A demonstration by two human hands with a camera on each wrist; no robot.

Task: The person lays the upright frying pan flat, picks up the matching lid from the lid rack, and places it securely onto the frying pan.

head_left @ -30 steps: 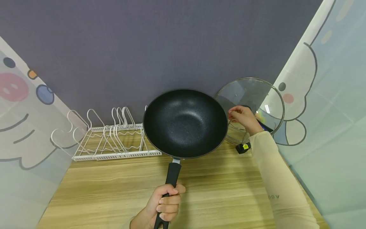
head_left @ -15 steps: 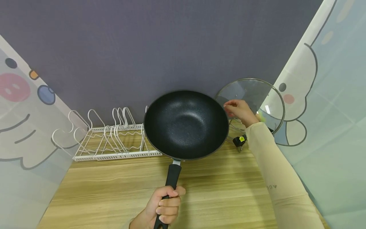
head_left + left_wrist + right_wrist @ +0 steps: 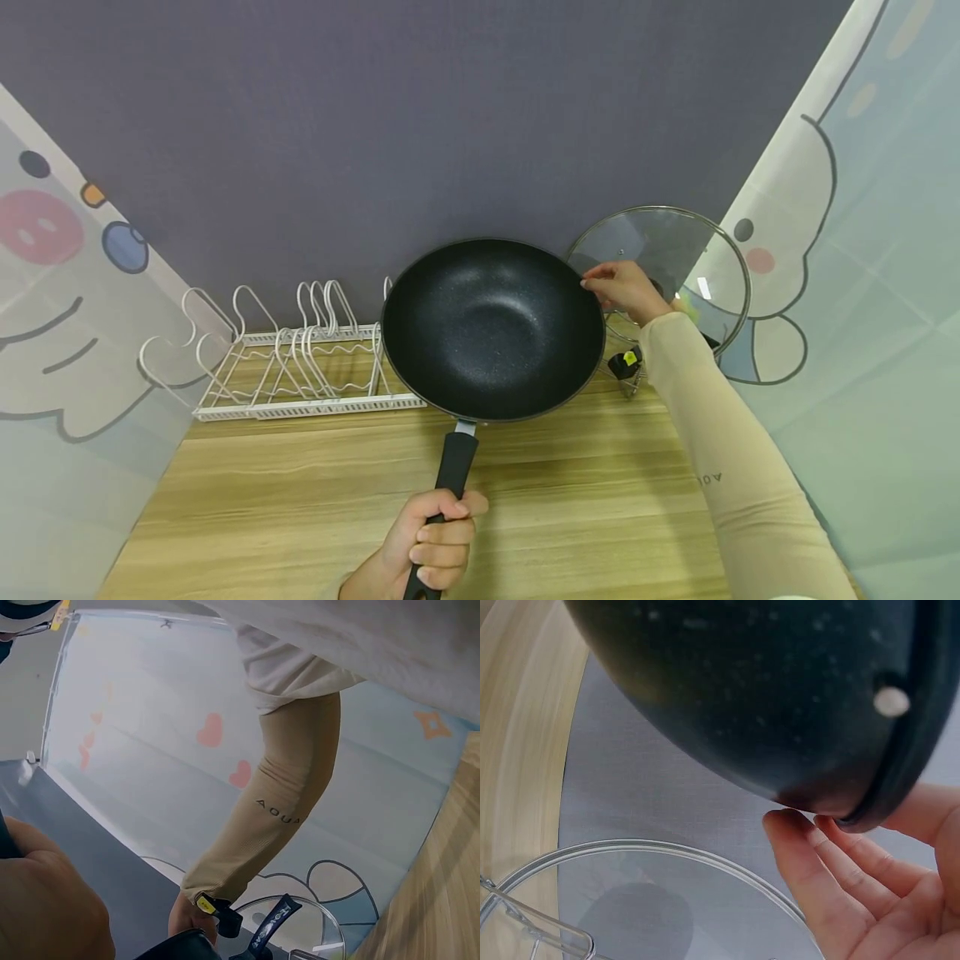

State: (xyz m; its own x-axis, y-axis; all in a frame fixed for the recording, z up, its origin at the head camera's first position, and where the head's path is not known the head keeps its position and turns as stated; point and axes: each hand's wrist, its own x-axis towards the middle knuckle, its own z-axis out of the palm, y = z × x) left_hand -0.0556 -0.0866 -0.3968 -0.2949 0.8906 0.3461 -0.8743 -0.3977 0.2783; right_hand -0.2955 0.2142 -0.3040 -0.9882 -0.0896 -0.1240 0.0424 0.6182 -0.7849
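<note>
A black frying wok (image 3: 491,333) is held up above the wooden table, its inside facing me in the head view. My left hand (image 3: 435,537) grips its black handle (image 3: 455,467), fingers wrapped round it. At the wok's right edge, my right hand (image 3: 626,290) pinches the rim. The right wrist view shows the fingertips (image 3: 784,817) against the wok's dark underside (image 3: 757,697), while the rest of the thumb is hidden behind the rim. Behind the right hand a glass lid (image 3: 645,237) with a metal rim stands upright, partly covered by the wrist.
A white wire dish rack (image 3: 300,407) with several curved dividers stands left on the wooden table (image 3: 300,492). A wire stand (image 3: 562,937) is by the lid. A grey back panel (image 3: 465,117) and printed side panels (image 3: 892,333) enclose the table.
My right hand has moved slightly left and up from beside the wok and taken hold of its right rim. The left hand keeps its grip, and the wok has hardly moved.
</note>
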